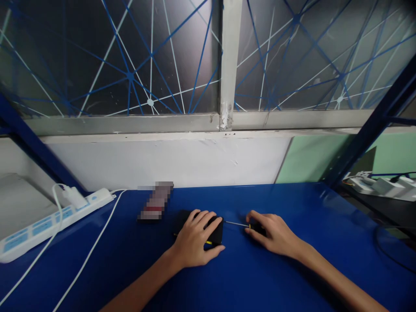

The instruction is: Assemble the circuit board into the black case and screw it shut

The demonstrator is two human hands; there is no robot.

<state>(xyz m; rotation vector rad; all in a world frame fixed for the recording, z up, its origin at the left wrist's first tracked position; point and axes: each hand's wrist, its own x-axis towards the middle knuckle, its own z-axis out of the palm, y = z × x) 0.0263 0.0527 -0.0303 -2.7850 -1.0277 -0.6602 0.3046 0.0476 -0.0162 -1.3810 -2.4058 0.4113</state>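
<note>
My left hand (196, 240) lies over a black flat box-like object (218, 234) on the blue table. Its fingers bend across the top, and the thumb reaches out along the near side, so much of the object is hidden. Yellow marks show on its near edge. In my right hand (273, 232) is a screwdriver (237, 223), gripped by its dark handle with a yellow ring. The thin metal shaft points left, level with the table. Its tip is at the object's upper right corner; whether it sits in a screw is too small to tell.
A blurred-out long item (156, 201) lies behind my left hand. On the left is a white power strip (42, 227) with a plugged-in charger (75, 197) and white cables. Blue frame posts (354, 138) flank the blue table (247, 277). White devices (383, 186) stand far right.
</note>
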